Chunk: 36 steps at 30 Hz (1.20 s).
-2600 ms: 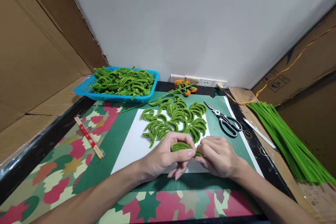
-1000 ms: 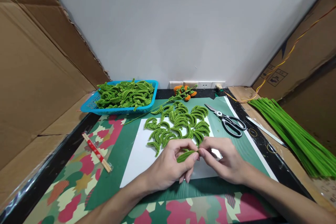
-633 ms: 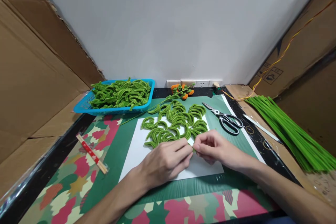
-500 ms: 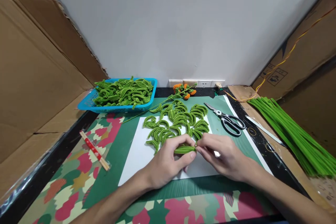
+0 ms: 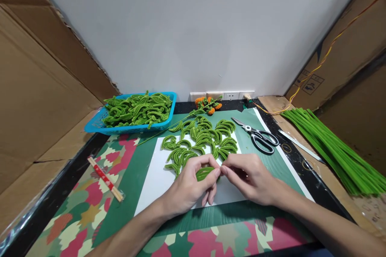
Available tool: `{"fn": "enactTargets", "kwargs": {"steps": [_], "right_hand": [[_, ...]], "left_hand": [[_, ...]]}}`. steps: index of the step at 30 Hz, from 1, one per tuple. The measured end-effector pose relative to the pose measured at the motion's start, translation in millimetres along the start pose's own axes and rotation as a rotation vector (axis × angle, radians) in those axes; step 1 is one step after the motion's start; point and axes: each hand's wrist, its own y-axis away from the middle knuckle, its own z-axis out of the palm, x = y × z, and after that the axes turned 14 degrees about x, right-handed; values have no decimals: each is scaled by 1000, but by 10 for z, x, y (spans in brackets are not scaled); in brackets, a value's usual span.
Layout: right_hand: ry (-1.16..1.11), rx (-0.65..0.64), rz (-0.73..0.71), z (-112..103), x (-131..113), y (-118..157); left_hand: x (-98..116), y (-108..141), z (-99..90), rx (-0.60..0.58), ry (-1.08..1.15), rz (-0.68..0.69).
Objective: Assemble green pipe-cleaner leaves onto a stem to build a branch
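My left hand (image 5: 193, 184) is closed around a small bunch of green fuzzy stems (image 5: 204, 173), pinched between thumb and forefinger. Thumb and forefinger of my right hand (image 5: 251, 176) pinch at the right end of that bunch, where the fingertips of both hands meet; whatever lies between them is too small to make out. Curved green fuzzy pieces (image 5: 205, 136) lie in clusters just beyond my hands, partly on a white sheet (image 5: 153, 180).
A blue basket (image 5: 126, 129) heaped with green pieces stands back left. Scissors (image 5: 259, 136) lie to the right, long green stems (image 5: 334, 152) farther right. Wrapped chopsticks (image 5: 105, 178) are at left; an orange-and-green decoration (image 5: 211, 106) lies near the wall.
The view has shifted slightly. The bunch is tilted more in my left hand, whose lower fingers now show below it. My fingertips still meet at its right end.
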Motion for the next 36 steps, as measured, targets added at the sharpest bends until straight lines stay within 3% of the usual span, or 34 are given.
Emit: {"fn": "enactTargets", "kwargs": {"steps": [2, 4, 10, 17, 19, 22, 24, 26, 28, 29, 32, 34, 36], "right_hand": [[-241, -71, 320, 28, -14, -27], [-411, -115, 501, 45, -24, -50], [-258, 2, 428, 62, -67, -36], [-355, 24, 432, 127, -43, -9], [-530, -48, 528, 119, -11, -30], [-821, -204, 794, 85, 49, -67], [-926, -273, 943, 60, 79, -87], [-959, -298, 1004, 40, 89, -103], [-904, -293, 958, 22, 81, -113], [-821, -277, 883, 12, 73, -113], [-384, -187, 429, -15, 62, -90], [-112, -124, 63, -24, 80, -56], [30, -69, -191, -24, 113, -20]], "left_hand": [[39, 17, -17, 72, -136, 89], [73, 25, -35, 109, -239, 170], [40, 2, -26, 120, -177, 123], [37, 28, 14, 151, -353, 256], [53, 27, -3, 155, -471, 395], [60, -2, -53, 107, -692, 709], [47, -30, -93, 52, -858, 917], [26, -50, -121, 38, -995, 1083], [10, -52, -128, 60, -1022, 1141], [10, -47, -124, 77, -981, 1092], [43, -24, -102, 115, -714, 658], [68, -19, -95, 66, -464, 324], [68, -26, -96, -21, -211, 116]]}}
